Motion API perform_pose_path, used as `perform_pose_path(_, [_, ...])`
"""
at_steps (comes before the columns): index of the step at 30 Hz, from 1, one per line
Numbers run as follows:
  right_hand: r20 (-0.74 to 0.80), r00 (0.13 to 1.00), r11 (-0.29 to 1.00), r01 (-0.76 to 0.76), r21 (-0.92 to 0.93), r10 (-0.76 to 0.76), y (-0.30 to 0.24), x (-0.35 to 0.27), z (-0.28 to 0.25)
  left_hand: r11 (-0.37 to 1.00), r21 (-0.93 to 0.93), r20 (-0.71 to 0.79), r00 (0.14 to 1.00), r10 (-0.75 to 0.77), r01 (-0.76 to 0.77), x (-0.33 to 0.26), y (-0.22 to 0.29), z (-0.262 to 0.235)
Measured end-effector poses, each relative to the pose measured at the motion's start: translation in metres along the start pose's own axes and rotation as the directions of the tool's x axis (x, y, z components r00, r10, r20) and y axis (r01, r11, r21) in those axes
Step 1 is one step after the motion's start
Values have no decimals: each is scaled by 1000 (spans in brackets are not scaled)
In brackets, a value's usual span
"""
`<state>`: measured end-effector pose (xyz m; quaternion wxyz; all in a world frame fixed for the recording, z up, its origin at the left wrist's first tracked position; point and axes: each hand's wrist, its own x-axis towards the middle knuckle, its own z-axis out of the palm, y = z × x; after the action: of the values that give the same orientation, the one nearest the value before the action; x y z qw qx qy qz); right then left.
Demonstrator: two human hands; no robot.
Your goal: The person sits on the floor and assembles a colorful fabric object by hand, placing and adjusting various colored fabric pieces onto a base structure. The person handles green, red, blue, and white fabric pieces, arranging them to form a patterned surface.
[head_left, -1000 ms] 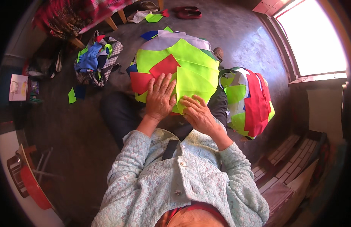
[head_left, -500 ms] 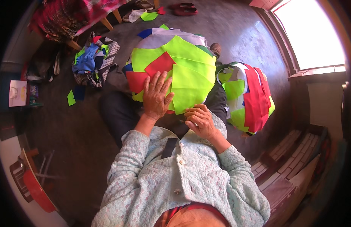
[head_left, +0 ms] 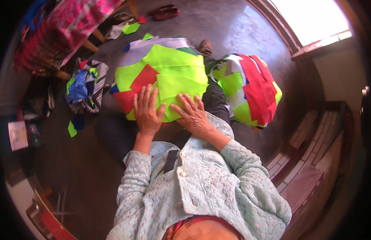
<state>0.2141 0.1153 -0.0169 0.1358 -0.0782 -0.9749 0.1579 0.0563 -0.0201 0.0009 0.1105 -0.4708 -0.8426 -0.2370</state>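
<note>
In front of me stands a large rounded bundle topped with overlapping cloth pieces; what holds them is hidden. A wide neon yellow-green cloth piece [head_left: 181, 86] lies over its near side, with a red cloth piece [head_left: 145, 77] beside it. My left hand [head_left: 148, 112] rests flat on the near left part, fingers spread across red and yellow-green cloth. My right hand [head_left: 194, 116] lies flat on the near edge of the yellow-green cloth, fingers stretched out. Neither hand grips anything. Grey cloth [head_left: 133, 56] shows on the bundle's far side.
A second bundle [head_left: 255, 94] of red, white and yellow-green cloth stands by my right leg. At left sits an open checked bag [head_left: 98, 86] of scraps. A pink-covered piece of furniture [head_left: 69, 32], red shoes [head_left: 165, 13] and a slatted wooden bench [head_left: 309, 140] surround the floor.
My right hand has gone from curled fingers at the cloth's lower corner to lying flat on it. The left hand stays spread on the bundle. The whole view has shifted and tilted.
</note>
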Motion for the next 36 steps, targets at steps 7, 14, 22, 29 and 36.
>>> perform_pose_path(7, [-18,999,992,30,-122,-32,4,-3,7,999,15,12,999,39,-40,25,26,-21])
perform_pose_path(14, [-36,999,999,39,-29,-40,7,-5,8,991,49,179,977,116,-127,40,20,9])
perform_pose_path(22, [-75,994,975,95,199,-81,22,-5,-11,980,142,209,972,109,-141,39,23,10])
perform_pose_path(29, [-373,881,935,-178,306,290,88,-22,-38,982,134,195,975,104,-132,39,23,11])
perform_pose_path(36, [-308,858,904,-427,18,411,178,-34,-42,986,122,184,979,90,-114,39,25,10])
